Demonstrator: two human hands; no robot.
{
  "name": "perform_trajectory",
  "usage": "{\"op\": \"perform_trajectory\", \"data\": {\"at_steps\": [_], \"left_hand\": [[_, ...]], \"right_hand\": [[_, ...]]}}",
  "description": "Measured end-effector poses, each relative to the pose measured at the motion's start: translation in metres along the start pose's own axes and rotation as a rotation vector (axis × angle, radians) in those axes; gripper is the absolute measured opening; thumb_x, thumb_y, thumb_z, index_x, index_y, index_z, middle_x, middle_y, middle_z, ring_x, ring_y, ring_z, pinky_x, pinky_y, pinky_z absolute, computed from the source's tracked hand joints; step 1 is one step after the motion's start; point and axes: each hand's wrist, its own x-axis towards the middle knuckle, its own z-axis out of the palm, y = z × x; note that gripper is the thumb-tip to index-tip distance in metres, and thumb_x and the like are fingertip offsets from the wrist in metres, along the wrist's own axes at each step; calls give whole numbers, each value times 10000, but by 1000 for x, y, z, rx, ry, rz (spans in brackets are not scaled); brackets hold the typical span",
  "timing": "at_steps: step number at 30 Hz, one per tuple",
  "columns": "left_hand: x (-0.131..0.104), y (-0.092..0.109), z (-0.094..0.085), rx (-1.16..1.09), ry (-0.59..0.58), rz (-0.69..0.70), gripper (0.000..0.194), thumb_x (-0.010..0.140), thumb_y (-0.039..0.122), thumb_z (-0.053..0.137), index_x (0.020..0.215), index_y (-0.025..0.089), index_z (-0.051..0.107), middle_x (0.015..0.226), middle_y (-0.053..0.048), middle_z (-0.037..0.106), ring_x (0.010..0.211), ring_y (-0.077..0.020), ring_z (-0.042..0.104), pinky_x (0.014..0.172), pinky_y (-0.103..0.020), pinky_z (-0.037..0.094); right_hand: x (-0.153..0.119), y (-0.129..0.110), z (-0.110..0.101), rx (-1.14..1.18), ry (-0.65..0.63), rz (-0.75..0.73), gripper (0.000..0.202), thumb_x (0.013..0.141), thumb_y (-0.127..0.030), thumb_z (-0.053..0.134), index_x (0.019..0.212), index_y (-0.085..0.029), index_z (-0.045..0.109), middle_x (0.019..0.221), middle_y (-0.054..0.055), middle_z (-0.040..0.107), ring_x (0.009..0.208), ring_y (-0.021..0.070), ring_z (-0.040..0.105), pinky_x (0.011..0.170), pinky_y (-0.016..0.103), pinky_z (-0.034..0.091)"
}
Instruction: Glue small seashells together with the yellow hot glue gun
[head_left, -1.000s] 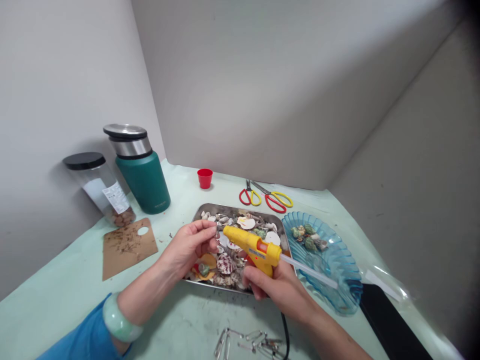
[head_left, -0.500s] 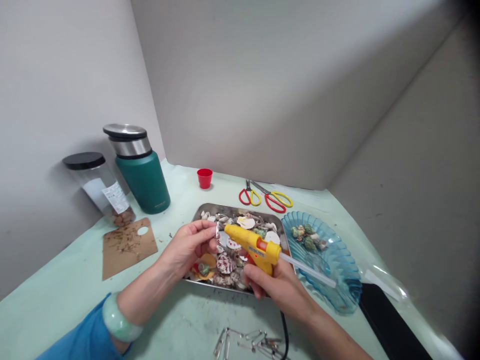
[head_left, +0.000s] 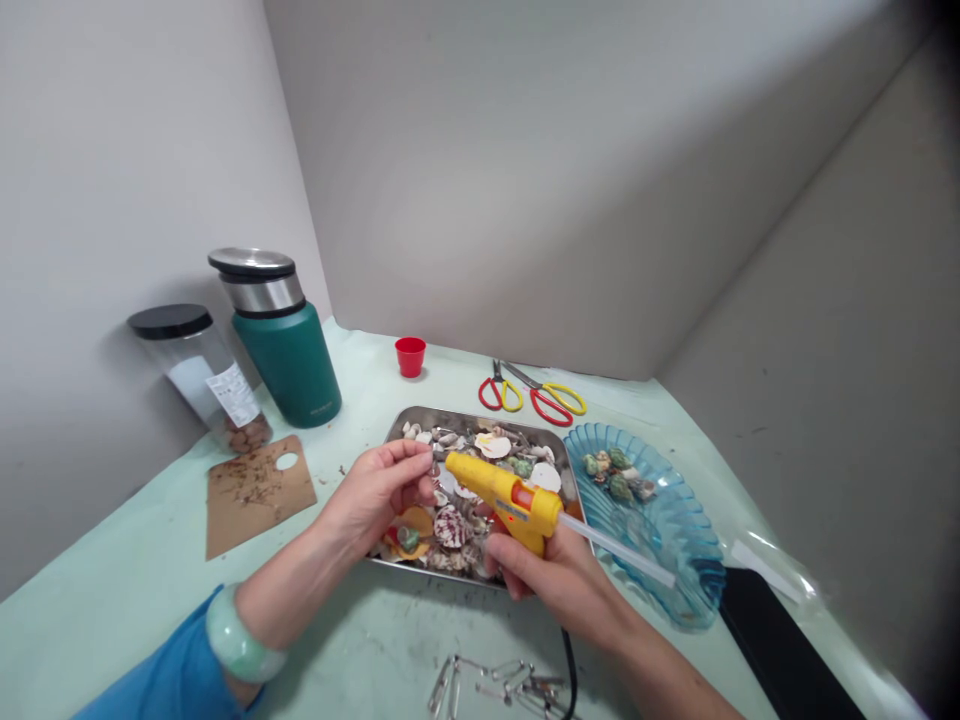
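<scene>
My right hand (head_left: 536,565) is wrapped round the handle of a yellow hot glue gun (head_left: 499,485). A clear glue stick (head_left: 622,548) sticks out of its back, and a black cord hangs below. The fingertips of my left hand (head_left: 397,475) are pinched on a small metal piece (head_left: 438,455), largely hidden by the fingers. The gun's nozzle points left, right by those fingertips; I cannot tell whether it touches the piece. Under both hands lies a metal tray (head_left: 409,415) full of shells, among them a purple-striped scallop shell (head_left: 452,527).
A blue shell-shaped dish (head_left: 675,510) with green-and-white shells stands right, beside a black flat object (head_left: 780,640). Metal clips (head_left: 510,685) lie in front. Behind are a red cup (head_left: 410,357) and two scissors (head_left: 551,400). Left: a green bottle (head_left: 289,360), a jar (head_left: 202,380) and cardboard (head_left: 262,495).
The glue gun's nozzle has shifted slightly left and down. The metal piece in my left fingers has turned and shows less of its shiny surface.
</scene>
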Motion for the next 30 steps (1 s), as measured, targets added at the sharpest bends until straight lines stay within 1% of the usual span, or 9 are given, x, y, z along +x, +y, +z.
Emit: {"op": "perform_trajectory", "data": {"at_steps": [2,7,11,16,22,24,27,30], "left_hand": [[0,0,0,-10,3,2,160,716,224,706,803,141,600,500,19,612,454,-62,550,506,-152,458],[1,1,0,-25,2,9,162,709,232,711,795,139,610,498,14,614,452,-69,552,501,-159,456],[0,1,1,-23,-6,3,164,703,228,715,791,135,611,489,17,607,442,-66,542,496,-157,452],[-1,2,2,1,-24,-9,160,719,232,705,800,133,608,494,18,607,449,-58,541,482,-139,435],[-1,1,2,3,-18,-14,164,714,231,711,799,127,617,491,18,600,443,-57,534,480,-143,438],[-1,1,2,-9,-14,-7,163,709,227,715,793,126,618,493,14,605,444,-58,537,491,-147,449],[-1,1,1,-28,-8,-3,164,700,222,721,783,131,612,494,12,610,439,-58,539,486,-145,450],[-1,1,1,-37,-2,0,171,698,227,720,790,134,610,492,14,609,441,-61,543,496,-153,463]], "right_hand": [[0,0,0,2,-13,-6,468,727,-603,576,666,-139,572,519,-30,470,493,88,418,485,224,369],[1,2,0,33,-28,-33,426,743,-570,591,718,-145,581,603,-9,524,497,81,413,476,218,361],[0,2,1,20,-12,-17,443,738,-579,588,688,-139,585,559,-16,503,496,87,418,484,224,368],[1,4,1,8,19,-15,434,751,-563,584,701,-132,577,575,-11,519,480,78,416,482,223,356],[2,6,1,48,16,-12,411,752,-544,595,712,-136,578,619,1,549,473,74,422,468,219,352],[1,4,1,39,9,-7,422,741,-558,598,697,-139,578,595,-4,538,472,77,419,473,223,359],[1,1,0,19,-6,-4,447,729,-584,591,668,-141,576,519,-27,479,473,83,411,472,221,361],[0,0,1,22,-16,-10,446,727,-586,591,689,-142,579,539,-24,490,479,82,410,469,218,362]]}}
